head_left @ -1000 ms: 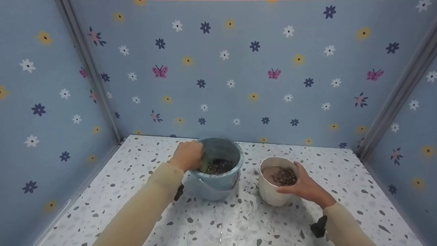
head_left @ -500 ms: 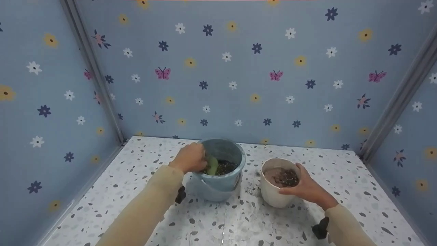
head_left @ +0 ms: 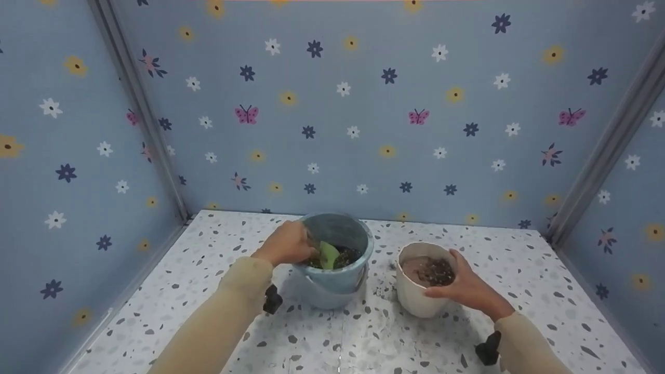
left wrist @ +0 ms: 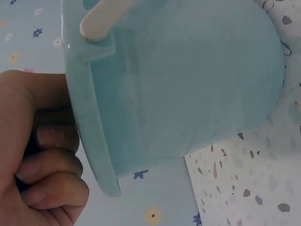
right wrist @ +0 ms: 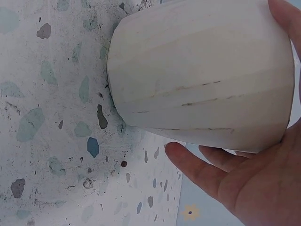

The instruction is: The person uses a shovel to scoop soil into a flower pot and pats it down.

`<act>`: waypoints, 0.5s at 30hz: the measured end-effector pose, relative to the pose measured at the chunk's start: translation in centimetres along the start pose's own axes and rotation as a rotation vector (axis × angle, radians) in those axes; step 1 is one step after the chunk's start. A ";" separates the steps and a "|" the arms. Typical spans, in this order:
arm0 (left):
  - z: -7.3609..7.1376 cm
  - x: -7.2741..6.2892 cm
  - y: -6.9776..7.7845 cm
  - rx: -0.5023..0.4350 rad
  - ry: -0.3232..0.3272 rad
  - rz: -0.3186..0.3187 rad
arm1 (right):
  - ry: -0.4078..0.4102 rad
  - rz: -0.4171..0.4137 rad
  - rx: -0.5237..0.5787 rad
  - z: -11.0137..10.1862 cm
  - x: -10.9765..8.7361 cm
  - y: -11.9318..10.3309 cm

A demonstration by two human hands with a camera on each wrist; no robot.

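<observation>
My left hand [head_left: 288, 243] reaches over the left rim of a light blue bucket [head_left: 332, 291], its fingers curled round a small green trowel [head_left: 328, 255]. The trowel's blade shows over the dark soil inside; its handle is mostly hidden by the hand. In the left wrist view, curled fingers [left wrist: 56, 165] sit beside the bucket's rim. To the right, my right hand [head_left: 470, 283] grips a white pot [head_left: 415, 296] at its right side, thumb toward the front and fingers behind. Brown soil with a darker patch [head_left: 436, 271] lies in the pot.
Both containers stand upright on a white speckled table [head_left: 291, 337]. Dark crumbs of soil [head_left: 383, 288] are scattered between them. Blue flowered panels [head_left: 353, 130] enclose the table at the back and both sides. The bucket has a pale handle [left wrist: 103, 21].
The trowel's blade has turned and shows more of its green face over the soil. My left hand has shifted slightly within the bucket's mouth. The right hand keeps its grip on the pot.
</observation>
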State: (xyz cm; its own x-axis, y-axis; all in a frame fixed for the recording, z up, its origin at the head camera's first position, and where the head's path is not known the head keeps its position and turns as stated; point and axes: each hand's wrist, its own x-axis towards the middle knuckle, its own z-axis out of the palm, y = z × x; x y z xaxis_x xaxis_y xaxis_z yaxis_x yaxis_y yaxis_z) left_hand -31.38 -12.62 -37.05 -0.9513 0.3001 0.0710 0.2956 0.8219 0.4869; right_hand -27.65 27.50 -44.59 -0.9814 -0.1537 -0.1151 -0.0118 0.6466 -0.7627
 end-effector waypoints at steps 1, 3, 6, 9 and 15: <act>0.0 0.0 0.0 -0.028 -0.009 -0.004 | 0.001 0.003 -0.003 0.0 0.0 0.0; 0.1 -0.2 0.0 -0.072 -0.027 -0.004 | -0.001 0.008 -0.007 0.0 0.0 0.0; 0.1 -0.3 -0.1 -0.138 -0.039 -0.008 | -0.001 0.008 -0.007 0.1 0.0 0.0; 0.0 -0.4 -0.4 -0.167 -0.039 0.005 | -0.011 -0.007 -0.002 0.0 -0.1 -0.1; -0.1 -0.7 -1.0 -0.227 -0.037 0.025 | -0.008 -0.020 -0.009 -0.1 -0.2 -0.2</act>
State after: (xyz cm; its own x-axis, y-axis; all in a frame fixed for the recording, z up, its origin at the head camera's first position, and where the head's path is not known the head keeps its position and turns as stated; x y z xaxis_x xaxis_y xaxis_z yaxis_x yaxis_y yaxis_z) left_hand -30.99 -13.70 -37.53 -0.9387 0.3403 0.0556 0.2881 0.6855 0.6687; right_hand -27.50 27.47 -44.36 -0.9793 -0.1729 -0.1053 -0.0332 0.6502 -0.7590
